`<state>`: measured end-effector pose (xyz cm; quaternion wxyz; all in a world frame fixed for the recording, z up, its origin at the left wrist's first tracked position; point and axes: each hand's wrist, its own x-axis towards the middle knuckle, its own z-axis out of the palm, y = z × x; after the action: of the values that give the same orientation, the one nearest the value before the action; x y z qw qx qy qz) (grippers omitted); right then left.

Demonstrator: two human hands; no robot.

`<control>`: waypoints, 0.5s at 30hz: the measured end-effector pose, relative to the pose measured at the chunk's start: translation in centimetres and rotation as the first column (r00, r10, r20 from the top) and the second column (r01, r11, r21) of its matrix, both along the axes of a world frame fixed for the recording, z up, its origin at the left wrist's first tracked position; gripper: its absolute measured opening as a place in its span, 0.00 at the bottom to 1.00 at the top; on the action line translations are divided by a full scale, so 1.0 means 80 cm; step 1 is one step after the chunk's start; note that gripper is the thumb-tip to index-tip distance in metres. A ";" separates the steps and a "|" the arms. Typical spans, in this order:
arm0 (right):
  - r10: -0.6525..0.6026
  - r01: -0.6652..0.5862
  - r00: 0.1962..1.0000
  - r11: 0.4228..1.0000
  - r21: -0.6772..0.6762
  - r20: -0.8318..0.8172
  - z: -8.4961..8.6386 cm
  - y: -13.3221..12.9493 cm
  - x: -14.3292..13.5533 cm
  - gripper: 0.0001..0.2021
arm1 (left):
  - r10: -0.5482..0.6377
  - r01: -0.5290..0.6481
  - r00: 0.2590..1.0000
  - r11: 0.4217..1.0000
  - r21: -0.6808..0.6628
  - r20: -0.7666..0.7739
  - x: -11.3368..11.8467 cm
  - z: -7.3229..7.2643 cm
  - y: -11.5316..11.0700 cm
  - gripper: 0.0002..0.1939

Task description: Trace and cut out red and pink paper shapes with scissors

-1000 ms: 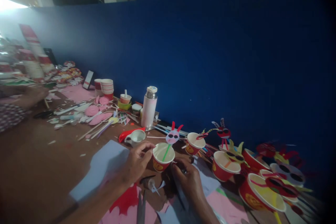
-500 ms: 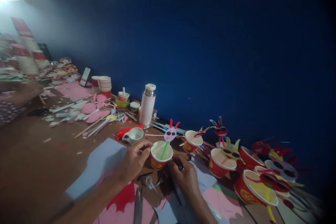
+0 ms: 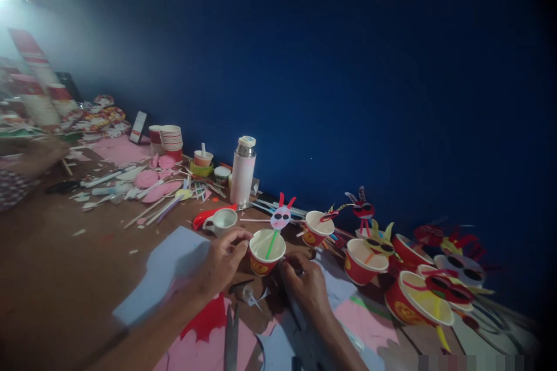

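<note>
One red-and-white paper cup (image 3: 261, 269) stands upright on the surface (image 3: 93, 272) between our two hands. Inside it we see a green straw (image 3: 271, 244), topped above the far rim by a pale, red-eared figure (image 3: 281, 218). The bent fingers of our left hand (image 3: 224, 261) are at the cup's left rim, and the curled fingers of our right hand (image 3: 308, 283) are just beside its right wall; we cannot tell whether either set grasps it.

Just beyond the cup to the left sits a handled mug (image 3: 226, 219), whose contents we cannot make out. On the cup's near side, scissors (image 3: 232, 336) lie over pink paper (image 3: 200, 353), crowding our room there. To its right, several decorated cups (image 3: 363, 269) bearing paper figures leave us little space. Our widest bare stretch lies left of the cup, past a pale sheet (image 3: 159, 278). Behind the cup, a lidded flask (image 3: 242, 179) stands near the blue wall (image 3: 369, 98), which bounds the far edge. Well left of the cup are nested paper cups (image 3: 171, 140).
</note>
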<state>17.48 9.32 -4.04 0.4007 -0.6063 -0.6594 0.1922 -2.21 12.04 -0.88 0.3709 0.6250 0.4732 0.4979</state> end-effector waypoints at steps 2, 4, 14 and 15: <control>-0.007 0.007 1.000 1.000 0.002 0.002 0.000 0.001 0.000 0.09 | 0.003 -0.003 1.000 1.000 -0.001 -0.006 -0.001 -0.001 -0.001 0.09; -0.011 0.011 1.000 1.000 0.000 0.002 0.001 0.001 0.000 0.09 | 0.002 -0.002 1.000 1.000 -0.002 -0.010 -0.002 -0.001 -0.001 0.09; 0.009 -0.009 1.000 1.000 -0.016 -0.023 0.000 -0.002 0.002 0.10 | -0.013 0.013 1.000 1.000 0.000 -0.001 -0.001 -0.002 0.000 0.09; 0.010 -0.010 1.000 1.000 -0.016 -0.028 0.000 -0.002 0.003 0.10 | -0.013 0.013 1.000 1.000 0.001 0.000 -0.001 -0.002 0.000 0.09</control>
<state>17.69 9.19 -4.05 0.4038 -0.6035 -0.6553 0.2081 -2.31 12.02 -1.07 0.3738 0.6282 0.4688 0.4958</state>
